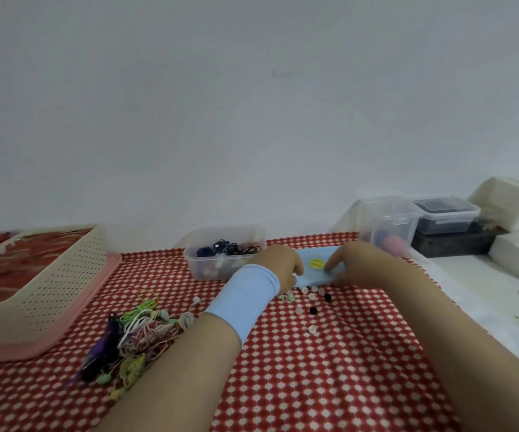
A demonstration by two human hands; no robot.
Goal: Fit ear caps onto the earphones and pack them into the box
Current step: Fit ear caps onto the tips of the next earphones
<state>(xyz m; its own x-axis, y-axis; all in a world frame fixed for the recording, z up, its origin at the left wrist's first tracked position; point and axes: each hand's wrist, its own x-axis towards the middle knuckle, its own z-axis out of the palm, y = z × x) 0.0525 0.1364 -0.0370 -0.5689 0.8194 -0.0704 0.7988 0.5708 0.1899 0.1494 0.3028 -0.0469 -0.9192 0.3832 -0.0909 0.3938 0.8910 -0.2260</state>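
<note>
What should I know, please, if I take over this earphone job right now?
Left grip and right grip both hold the blue box, lying on the checked cloth.
Loose ear caps lie just on its near side; the tangled earphones lie further left, apart from it.
Done: nothing visibly packed.
Left: fit caps, pack earphones into the box.
</note>
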